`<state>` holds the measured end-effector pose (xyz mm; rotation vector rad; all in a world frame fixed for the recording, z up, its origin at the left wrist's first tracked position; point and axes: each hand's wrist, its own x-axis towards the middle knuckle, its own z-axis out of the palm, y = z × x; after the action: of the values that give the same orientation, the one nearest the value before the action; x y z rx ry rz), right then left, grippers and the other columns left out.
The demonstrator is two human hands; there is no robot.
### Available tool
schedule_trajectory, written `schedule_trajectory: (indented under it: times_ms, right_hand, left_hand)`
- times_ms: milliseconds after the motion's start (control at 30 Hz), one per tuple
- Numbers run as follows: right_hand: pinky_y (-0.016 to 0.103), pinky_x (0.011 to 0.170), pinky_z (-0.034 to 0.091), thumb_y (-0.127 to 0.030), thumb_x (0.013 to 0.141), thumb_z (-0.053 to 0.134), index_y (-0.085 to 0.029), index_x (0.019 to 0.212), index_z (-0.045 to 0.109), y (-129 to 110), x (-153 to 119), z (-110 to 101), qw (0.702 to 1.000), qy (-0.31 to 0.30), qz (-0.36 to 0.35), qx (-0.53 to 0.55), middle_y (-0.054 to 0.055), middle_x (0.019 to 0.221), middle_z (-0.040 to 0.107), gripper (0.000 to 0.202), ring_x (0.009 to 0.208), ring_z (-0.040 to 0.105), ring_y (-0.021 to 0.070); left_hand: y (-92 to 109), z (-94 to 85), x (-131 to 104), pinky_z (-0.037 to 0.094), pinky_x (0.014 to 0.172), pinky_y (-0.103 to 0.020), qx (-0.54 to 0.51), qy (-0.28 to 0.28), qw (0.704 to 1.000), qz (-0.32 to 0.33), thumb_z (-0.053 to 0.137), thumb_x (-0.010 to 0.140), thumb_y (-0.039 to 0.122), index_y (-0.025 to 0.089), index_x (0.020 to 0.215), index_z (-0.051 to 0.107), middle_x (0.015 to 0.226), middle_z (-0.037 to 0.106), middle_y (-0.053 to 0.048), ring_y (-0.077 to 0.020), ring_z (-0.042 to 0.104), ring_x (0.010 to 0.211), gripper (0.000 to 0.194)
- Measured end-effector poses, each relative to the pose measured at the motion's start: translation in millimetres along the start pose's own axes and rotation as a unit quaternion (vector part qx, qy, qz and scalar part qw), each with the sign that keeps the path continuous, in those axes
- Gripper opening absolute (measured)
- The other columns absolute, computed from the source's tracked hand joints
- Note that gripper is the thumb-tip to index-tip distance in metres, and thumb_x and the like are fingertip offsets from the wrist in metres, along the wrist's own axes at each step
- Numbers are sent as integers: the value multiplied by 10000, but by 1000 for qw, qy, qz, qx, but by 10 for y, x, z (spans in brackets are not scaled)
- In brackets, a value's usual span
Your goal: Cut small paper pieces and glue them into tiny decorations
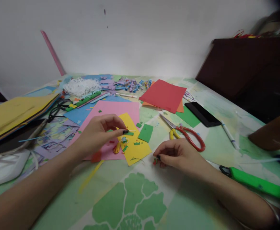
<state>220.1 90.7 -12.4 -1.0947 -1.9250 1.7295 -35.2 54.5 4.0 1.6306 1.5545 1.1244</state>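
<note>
My left hand is closed in a pinch over the yellow paper, holding what looks like a thin white string. Just below its fingertips are a small yellow paper tassel and a tiny pale piece; whether they hang from the string I cannot tell. Lower and to the right, my right hand pinches a small red-and-green paper piece above the tablecloth. Pink paper lies under the yellow sheet. A green paper rectangle and several green scraps lie between the hands.
Red-handled scissors lie beyond my right hand, near a black phone. A green box cutter is beside my right forearm. Red paper, a heap of white string and many paper scraps lie toward the wall.
</note>
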Motion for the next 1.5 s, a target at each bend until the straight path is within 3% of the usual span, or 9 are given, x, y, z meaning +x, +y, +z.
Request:
schedule_trajectory:
  times_ms: [133,267,433,767,967,1067,1167,1233,1500]
  right_hand:
    - [226,541,450,-116,693,555,-157,798,705,15,5,-54,997,26,-12,-75,26,655,683,187,568,601,120]
    - [234,514,419,-122,718,544,-171,815,719,48,6,-102,983,49,-41,-171,29,658,683,206,562,586,128]
    - [232,503,401,-132,734,544,-171,821,721,42,-14,-128,983,32,-42,-174,26,664,687,201,577,596,132]
    - [237,489,355,-124,718,578,-193,816,737,-29,-71,-143,948,103,-76,-293,-7,599,644,199,516,537,108]
    - [250,564,415,-119,800,503,-185,938,708,3,-61,-157,970,30,-111,-213,24,765,708,255,651,618,138]
    - [255,593,423,-104,792,509,-180,949,703,-12,-67,-173,964,59,-121,-230,32,800,712,260,692,629,148]
    - [260,604,413,-81,773,516,-181,885,709,-45,-73,-186,947,102,-122,-278,26,747,691,244,686,612,149]
    - [260,598,403,-73,747,533,-181,853,707,-56,-70,-178,941,115,-133,-291,18,708,658,231,664,586,144]
    - [243,595,359,16,669,470,-167,955,637,56,11,-38,919,75,-236,-306,-19,683,519,379,629,484,115]
  left_hand:
    - [154,239,-186,499,615,-248,44,-110,993,24,673,740,263,201,722,699,730,706,-15,-151,637,685,69]
    - [169,431,-308,473,558,-222,12,-207,978,-26,600,772,182,208,740,707,694,702,-5,-141,633,643,114]
    - [102,470,-322,487,653,-216,7,-247,969,12,502,836,119,234,832,709,778,730,10,-126,656,722,238]
    - [72,497,-321,499,644,-226,51,-221,973,44,529,838,146,233,891,706,819,729,-10,-138,667,737,204]
    - [70,526,-315,478,728,-255,114,-191,966,135,536,855,165,234,922,698,843,725,-11,-151,647,816,188]
    - [20,408,-267,482,751,-272,127,-110,976,136,520,854,179,258,964,708,923,732,-17,-174,653,868,232]
    - [-95,237,-162,483,780,-297,169,29,981,86,543,831,215,273,977,709,995,730,-13,-203,652,898,229]
    - [-186,143,-76,488,758,-306,210,81,973,50,575,803,249,264,959,711,985,731,-17,-210,652,840,207]
    - [-395,40,94,488,835,-364,279,46,956,73,588,786,366,220,936,689,1013,718,-74,-248,645,948,233]
